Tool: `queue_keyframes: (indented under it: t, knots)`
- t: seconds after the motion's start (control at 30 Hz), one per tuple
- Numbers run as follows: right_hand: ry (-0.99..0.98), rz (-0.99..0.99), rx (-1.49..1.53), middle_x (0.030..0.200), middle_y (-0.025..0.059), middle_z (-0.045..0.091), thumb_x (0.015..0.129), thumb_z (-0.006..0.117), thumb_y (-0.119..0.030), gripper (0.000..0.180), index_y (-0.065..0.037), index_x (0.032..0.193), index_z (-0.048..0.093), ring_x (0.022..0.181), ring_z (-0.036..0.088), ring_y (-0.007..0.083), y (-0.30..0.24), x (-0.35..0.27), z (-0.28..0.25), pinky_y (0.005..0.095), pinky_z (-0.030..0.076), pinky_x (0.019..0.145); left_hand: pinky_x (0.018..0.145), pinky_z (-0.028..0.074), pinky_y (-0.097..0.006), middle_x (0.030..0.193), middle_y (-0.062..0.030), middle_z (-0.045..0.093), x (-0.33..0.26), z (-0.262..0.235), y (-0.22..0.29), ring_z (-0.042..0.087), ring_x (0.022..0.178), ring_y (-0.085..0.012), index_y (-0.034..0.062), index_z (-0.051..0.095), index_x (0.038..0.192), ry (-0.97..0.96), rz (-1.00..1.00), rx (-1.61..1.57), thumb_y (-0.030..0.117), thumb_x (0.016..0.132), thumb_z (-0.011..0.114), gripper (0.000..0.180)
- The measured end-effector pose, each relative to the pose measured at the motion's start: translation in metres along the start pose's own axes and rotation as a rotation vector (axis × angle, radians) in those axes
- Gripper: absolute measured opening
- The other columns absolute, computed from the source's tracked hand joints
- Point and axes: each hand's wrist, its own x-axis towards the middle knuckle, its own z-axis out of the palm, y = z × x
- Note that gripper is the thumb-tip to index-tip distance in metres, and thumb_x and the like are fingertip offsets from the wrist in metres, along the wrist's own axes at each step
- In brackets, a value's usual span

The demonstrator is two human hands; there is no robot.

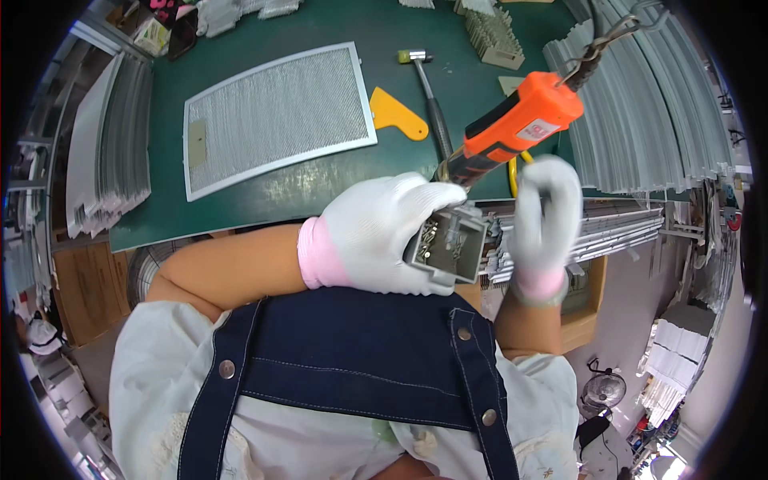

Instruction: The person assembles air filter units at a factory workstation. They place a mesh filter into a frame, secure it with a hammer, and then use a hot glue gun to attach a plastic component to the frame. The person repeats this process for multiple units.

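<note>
My left hand (380,232), in a white glove with a pink cuff, is closed around a small grey plastic box (474,254) in front of my chest. Small metal fasteners (430,238) lie inside the box. To its right, my gloved right hand (548,212) is raised and blurred, thumb and fingers curled together into a loop; anything pinched there is too small to make out. Just beyond both hands hangs an orange and black electric screwdriver (516,120), its lower end close to my left fingers and partly hidden by them.
On the green table (264,188) lie a framed mesh panel (280,116), a yellow scraper (398,114) and a hammer (428,96). Stacked metal panels stand at left (112,144) and right (640,112). A cable with hook (600,44) rises from the screwdriver. A fan (604,390) stands lower right.
</note>
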Motion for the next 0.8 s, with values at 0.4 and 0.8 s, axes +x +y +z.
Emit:
queue_keyframes:
  t: [0.4,0.8]
  knots:
    - [-0.585,-0.474,-0.119,0.077,0.0027,0.052,0.061,0.066,-0.018,0.021,-0.01,0.081,0.065,0.068,0.057,0.023,-0.059,0.013,-0.037,0.0386,0.045,0.06,0.075,0.054,-0.042,0.095,-0.0132,0.066,0.007,0.013,0.008,0.067,0.086,-0.0352,0.0034,0.054,0.126,0.043,0.057,0.016,0.037,0.063,0.091,0.081]
    - [-0.597,-0.506,-0.022,0.077,0.0029,0.053,0.059,0.065,-0.017,0.023,-0.007,0.08,0.064,0.067,0.057,0.0228,-0.055,0.014,-0.03,0.0392,0.043,0.056,0.077,0.054,-0.042,0.097,-0.014,0.066,0.005,0.01,0.008,0.066,0.086,-0.0356,0.004,0.055,0.127,0.014,0.026,-0.023,0.037,0.063,0.091,0.081]
